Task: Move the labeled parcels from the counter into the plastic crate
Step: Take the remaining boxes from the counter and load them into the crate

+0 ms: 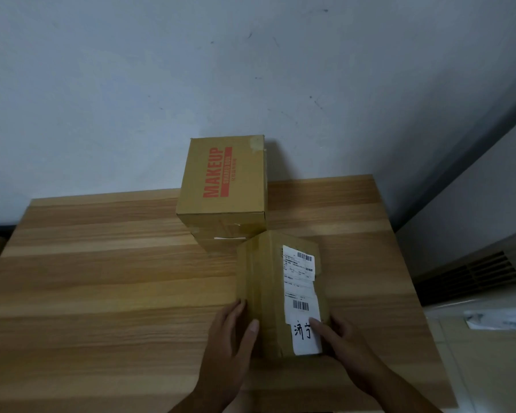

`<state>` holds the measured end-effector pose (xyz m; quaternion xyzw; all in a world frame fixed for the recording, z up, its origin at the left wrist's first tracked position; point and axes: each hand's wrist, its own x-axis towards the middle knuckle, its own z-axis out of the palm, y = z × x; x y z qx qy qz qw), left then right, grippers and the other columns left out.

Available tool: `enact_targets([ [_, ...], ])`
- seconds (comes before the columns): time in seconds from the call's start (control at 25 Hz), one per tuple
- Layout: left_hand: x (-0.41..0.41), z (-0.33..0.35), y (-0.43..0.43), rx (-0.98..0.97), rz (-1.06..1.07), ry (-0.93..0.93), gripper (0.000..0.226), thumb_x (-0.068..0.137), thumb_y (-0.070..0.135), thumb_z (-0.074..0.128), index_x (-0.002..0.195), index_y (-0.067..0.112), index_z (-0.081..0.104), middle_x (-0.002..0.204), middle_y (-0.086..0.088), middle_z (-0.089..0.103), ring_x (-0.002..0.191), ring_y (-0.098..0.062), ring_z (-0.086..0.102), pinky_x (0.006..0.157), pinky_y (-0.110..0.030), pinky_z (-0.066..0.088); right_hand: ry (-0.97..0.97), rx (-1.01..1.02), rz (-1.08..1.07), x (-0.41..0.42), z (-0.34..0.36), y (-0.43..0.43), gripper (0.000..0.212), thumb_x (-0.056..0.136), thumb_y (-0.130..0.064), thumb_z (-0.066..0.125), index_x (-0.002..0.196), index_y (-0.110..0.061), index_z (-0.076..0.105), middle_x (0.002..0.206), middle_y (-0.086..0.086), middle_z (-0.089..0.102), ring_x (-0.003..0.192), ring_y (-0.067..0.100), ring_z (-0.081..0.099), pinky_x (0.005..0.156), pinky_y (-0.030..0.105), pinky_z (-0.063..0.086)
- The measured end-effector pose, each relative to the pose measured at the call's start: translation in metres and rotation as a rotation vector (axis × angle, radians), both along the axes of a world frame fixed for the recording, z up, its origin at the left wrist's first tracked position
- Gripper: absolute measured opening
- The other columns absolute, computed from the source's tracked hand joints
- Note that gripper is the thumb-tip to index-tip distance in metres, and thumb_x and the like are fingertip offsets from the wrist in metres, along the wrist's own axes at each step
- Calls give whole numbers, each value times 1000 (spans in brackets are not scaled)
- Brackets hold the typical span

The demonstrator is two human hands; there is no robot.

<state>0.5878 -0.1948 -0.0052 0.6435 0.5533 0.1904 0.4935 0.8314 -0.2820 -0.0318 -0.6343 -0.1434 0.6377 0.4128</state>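
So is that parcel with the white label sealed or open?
Sealed: the labeled parcel has flat flaps and tape along its top.

Wood counter (102, 278) w/ labeled parcel (268, 293) nr front, MAKEUP box (224, 180) just behind.

Brown parcel (268, 296), white label (301, 299)
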Motion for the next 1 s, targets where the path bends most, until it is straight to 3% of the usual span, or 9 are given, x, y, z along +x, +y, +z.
enact_targets([
  [0.08,1,0,-2,-41,13,20,90,72,89,53,146,37,46,142,24,45,130,2,46,110,-33,45,-87,72,-31,-11,5,-1,60,74,-48,82,127,-26,64,113,-2,77,103,18,74,81,37,63],
  [0.16,-3,-1,-4,-109,44,-39,92,68,89,59,144,38,48,139,22,51,124,3,53,104,-31,50,-152,111,-50,-20,10,-7,54,75,-45,83,125,-34,66,113,-9,76,102,13,74,78,34,63],
  [0.4,-30,-2,-7,-203,110,-196,53,73,69,70,122,55,59,122,30,63,113,6,62,89,-23,55,-239,106,-39,-40,25,-28,70,59,-56,90,122,-34,70,114,-8,75,102,18,74,81,43,63],
  [0.48,-39,-7,-9,-205,87,-166,45,78,65,70,121,58,57,120,31,63,113,8,60,92,-22,53,-296,76,-9,-50,23,-28,66,64,-52,89,123,-31,68,115,-6,74,103,19,73,82,44,63],
  [0.6,-56,-20,-15,-275,27,-106,52,84,59,70,131,52,50,127,27,56,115,2,58,99,-30,53,-404,-36,61,-70,15,-27,46,81,-36,83,122,-31,62,118,-6,68,106,16,68,88,42,61],
  [0.72,-64,-25,-19,-268,4,-93,66,78,71,67,138,50,46,131,25,52,120,-1,55,100,-34,51,-463,-35,6,-78,14,-31,38,83,-32,82,113,-39,59,116,-12,66,103,8,65,75,27,59],
  [0.76,-66,-26,-21,-267,7,-93,65,78,72,66,137,51,47,131,26,52,119,2,55,98,-29,51,-465,-31,-27,-78,15,-34,42,82,-32,83,115,-40,57,114,-15,64,102,5,64,72,24,57],
  [0.88,-70,-20,-26,-257,11,-119,42,86,54,71,124,55,52,128,26,57,109,14,57,83,-10,47,-457,9,-74,-74,17,-37,39,84,-27,81,116,-37,61,113,-13,67,98,5,66,75,34,62],
  [1.0,-72,-12,-32,-250,71,-149,43,91,40,72,130,46,55,124,24,61,104,17,59,77,-6,50,-461,93,-26,-70,16,-34,32,86,-21,80,115,-30,69,111,-8,73,98,13,72,71,33,63],
])
